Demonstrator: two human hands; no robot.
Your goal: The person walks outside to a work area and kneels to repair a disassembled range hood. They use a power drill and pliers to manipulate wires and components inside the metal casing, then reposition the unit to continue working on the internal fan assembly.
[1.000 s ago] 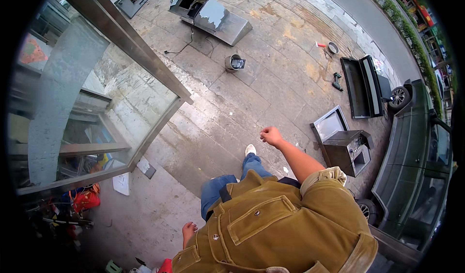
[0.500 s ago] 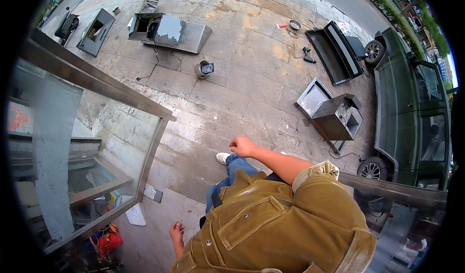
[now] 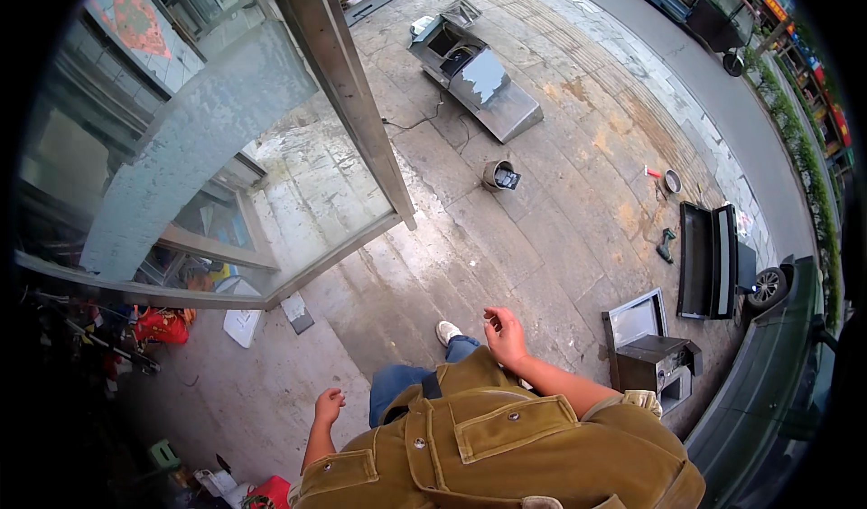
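Observation:
My right hand [image 3: 504,336] is in front of my body, its fingers loosely bent and apart with nothing in them. Low at my left side hangs my left hand [image 3: 330,405], also unclasped and holding nothing. Neither hand touches anything. One white shoe [image 3: 447,332] shows below my blue jeans on the stone pavement. Nearest ahead is a metal bucket [image 3: 498,177] with a dark object in it. Beyond it lies a long metal cabinet [image 3: 488,89] with peeling film and a cable. To the right stands a boxy metal unit [image 3: 652,364] with an open panel.
A framed glass door [image 3: 366,130] stands on the left, with a red bag [image 3: 164,324] and clutter below it. At right are a green cordless drill [image 3: 666,245], a long black casing [image 3: 696,261], a bowl [image 3: 672,181] and a dark green vehicle [image 3: 777,392]. A three-wheeler [image 3: 720,17] is on the road.
My view has turned left, so the pavement objects sit farther right and the door fills more of the left. A three-wheeler has come into view. Both hands remain without anything in them.

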